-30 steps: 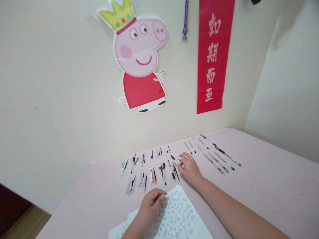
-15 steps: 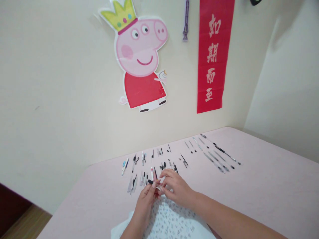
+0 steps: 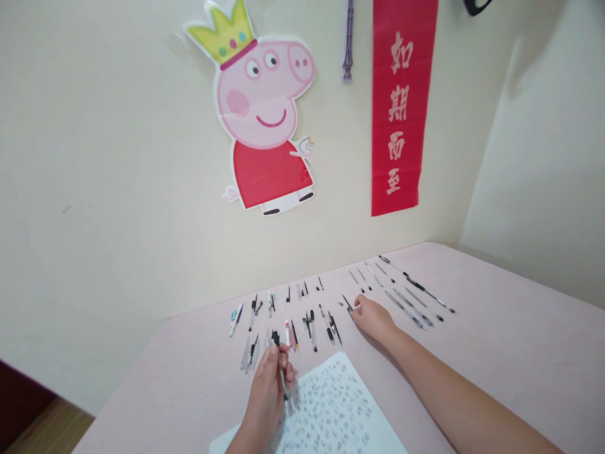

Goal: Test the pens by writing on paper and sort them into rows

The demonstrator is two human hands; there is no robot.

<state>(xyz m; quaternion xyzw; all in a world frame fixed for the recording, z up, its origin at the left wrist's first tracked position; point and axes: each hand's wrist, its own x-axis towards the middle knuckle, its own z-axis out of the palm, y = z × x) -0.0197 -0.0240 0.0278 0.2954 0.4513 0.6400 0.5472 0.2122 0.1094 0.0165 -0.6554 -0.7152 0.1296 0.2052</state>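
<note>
A pen (image 3: 282,371) is pinched in the left hand's (image 3: 267,381) fingers, above the paper (image 3: 343,407); a loose pinch could drop it. The right hand's (image 3: 374,317) fingers meet pen parts (image 3: 347,302), grip unclear; a nudge could roll these across the desk (image 3: 496,359). Beyond the fingers, the red banner (image 3: 401,135) reads 如期而至; the paper's writing is illegible.

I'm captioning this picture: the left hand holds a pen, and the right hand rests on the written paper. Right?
Not quite: the head view shows the right hand beside pen parts on the pink table, off the written paper. The left hand does hold a pen.
</note>
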